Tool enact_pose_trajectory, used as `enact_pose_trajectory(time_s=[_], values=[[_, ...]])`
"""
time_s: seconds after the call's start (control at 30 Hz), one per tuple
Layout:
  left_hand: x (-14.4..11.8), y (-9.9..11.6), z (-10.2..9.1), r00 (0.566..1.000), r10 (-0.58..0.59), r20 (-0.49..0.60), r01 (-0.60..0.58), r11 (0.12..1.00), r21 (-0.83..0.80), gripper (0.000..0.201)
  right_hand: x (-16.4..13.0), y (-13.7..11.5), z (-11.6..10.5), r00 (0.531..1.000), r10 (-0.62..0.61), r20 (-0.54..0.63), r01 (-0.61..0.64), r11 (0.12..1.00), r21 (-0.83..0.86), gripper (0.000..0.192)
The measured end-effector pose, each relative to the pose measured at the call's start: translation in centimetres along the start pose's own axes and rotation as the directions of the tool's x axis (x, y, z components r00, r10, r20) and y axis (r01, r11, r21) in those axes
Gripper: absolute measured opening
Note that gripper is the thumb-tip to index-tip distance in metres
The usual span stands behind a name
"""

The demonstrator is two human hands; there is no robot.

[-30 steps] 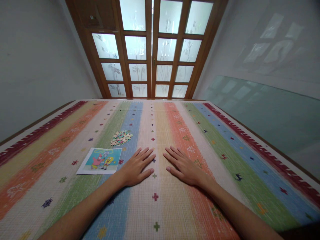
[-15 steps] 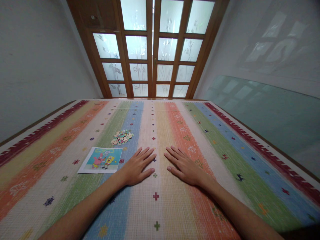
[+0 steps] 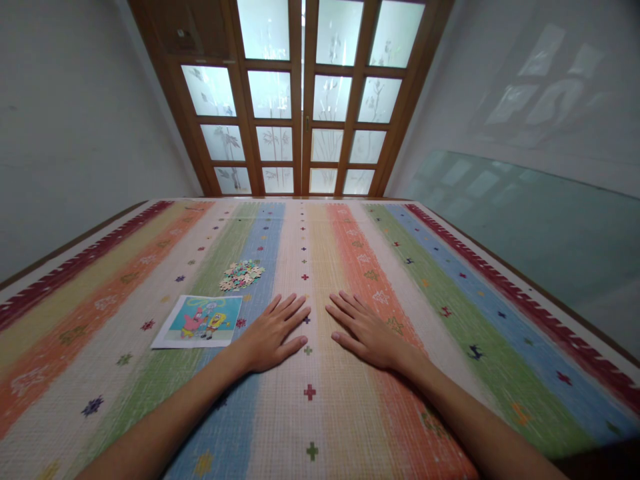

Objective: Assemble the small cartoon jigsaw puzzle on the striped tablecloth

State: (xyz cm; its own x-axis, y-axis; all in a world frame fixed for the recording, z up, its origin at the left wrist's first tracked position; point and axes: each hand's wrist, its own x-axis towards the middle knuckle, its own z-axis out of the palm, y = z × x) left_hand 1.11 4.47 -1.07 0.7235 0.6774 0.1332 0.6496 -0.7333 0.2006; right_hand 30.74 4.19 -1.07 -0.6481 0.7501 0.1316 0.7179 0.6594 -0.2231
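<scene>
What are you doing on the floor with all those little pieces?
A person has both hands flat on a striped mat, palms down and fingers spread. The left hand and the right hand lie side by side and hold nothing. Just left of the left hand lies a cartoon picture, and beyond it sits a small pile of puzzle pieces. Neither hand touches the pile.

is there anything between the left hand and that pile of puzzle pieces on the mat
Nothing visible. The left hand lies flat and open on the striped mat, and only bare mat separates it from the pile of puzzle pieces beyond its fingertips. The cartoon picture lies off to the hand's left, outside that line.
</scene>
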Motion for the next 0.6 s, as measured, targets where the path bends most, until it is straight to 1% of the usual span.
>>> enact_pose_trajectory(time_s=[0.13, 0.37, 0.6], values=[[0.02, 0.04, -0.05, 1.000, 0.004, -0.009, -0.004, 1.000, -0.002, 0.061, 0.00, -0.06, -0.08, 1.000, 0.004, 0.014, -0.004, 1.000, -0.001, 0.060], [0.09, 0.14, -0.27, 1.000, -0.009, 0.024, 0.009, 1.000, 0.006, 0.061, 0.03, -0.16, -0.11, 1.000, 0.008, 0.022, -0.008, 1.000, -0.017, 0.060], [0.01, -0.03, -0.04, 1.000, -0.002, 0.018, 0.002, 1.000, 0.020, 0.062, 0.06, -0.16, -0.19, 0.999, 0.015, 0.033, -0.015, 1.000, -0.015, 0.059]])
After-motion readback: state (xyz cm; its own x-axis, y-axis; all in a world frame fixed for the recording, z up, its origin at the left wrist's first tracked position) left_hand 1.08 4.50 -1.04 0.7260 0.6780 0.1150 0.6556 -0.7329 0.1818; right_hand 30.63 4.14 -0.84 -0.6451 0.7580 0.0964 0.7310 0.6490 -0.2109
